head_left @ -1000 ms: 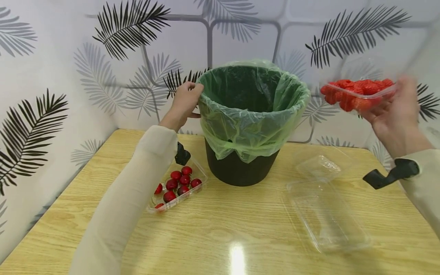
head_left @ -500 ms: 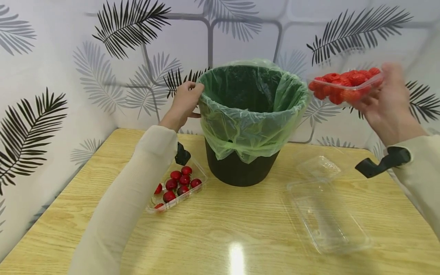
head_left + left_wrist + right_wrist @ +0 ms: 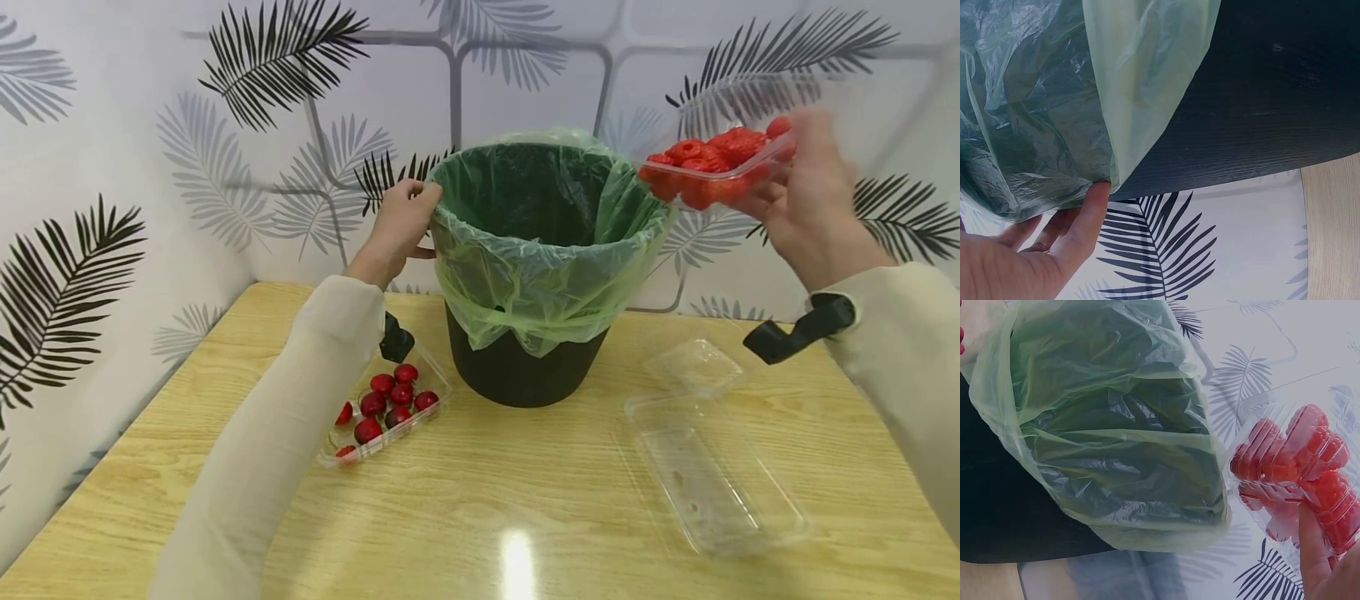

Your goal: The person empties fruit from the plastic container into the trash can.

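Observation:
A black trash bin (image 3: 525,375) with a translucent green liner (image 3: 540,279) folded over its rim stands upright at the back of the table. My left hand (image 3: 397,221) grips the rim's left side; in the left wrist view a fingertip (image 3: 1099,190) lies on the liner's edge. My right hand (image 3: 813,196) holds up a clear plastic fruit box (image 3: 1272,500) full of red raspberries (image 3: 705,162), its lid raised. The box is level with the rim, at its right edge in the head view. In the right wrist view it appears beside the liner, apart from it.
On the wooden table (image 3: 480,492), a clear box of red cherries (image 3: 384,408) sits left of the bin, partly behind the left forearm. Another clear plastic box (image 3: 712,479) lies open on the right. A leaf-patterned wall (image 3: 525,92) stands close behind the bin.
My right hand has moved the raspberry box leftward and slightly up, from well right of the bin to its right rim. My left hand has stayed on the rim.

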### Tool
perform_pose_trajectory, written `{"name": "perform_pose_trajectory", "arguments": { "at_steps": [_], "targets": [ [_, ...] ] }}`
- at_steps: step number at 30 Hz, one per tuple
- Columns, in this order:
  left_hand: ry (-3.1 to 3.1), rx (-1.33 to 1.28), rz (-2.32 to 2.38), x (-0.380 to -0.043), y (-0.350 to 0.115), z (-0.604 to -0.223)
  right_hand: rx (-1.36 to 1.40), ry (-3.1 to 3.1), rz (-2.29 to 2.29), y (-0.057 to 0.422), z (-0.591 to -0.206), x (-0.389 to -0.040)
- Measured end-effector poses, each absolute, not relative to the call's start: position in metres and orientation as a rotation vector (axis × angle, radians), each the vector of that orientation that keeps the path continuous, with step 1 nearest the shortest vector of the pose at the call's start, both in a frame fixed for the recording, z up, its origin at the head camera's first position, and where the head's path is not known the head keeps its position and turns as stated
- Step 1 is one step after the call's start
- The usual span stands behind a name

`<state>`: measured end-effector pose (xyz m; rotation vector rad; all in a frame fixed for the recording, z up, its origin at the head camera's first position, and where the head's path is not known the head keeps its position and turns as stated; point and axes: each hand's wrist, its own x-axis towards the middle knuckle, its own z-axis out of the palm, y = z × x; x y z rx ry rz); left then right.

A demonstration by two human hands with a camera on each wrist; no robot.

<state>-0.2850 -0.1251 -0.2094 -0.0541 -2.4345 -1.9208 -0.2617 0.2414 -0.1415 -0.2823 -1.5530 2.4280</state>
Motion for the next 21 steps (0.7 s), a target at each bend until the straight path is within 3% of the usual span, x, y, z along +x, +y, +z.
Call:
{"name": "perform_pose_trajectory", "arguments": {
  "at_steps": [21],
  "targets": [
    [-2.432, -0.068, -1.923, -0.285, -0.126, -0.211, -0.167, -1.744, 2.336, 0.192, -0.146, -0.280]
  ]
}}
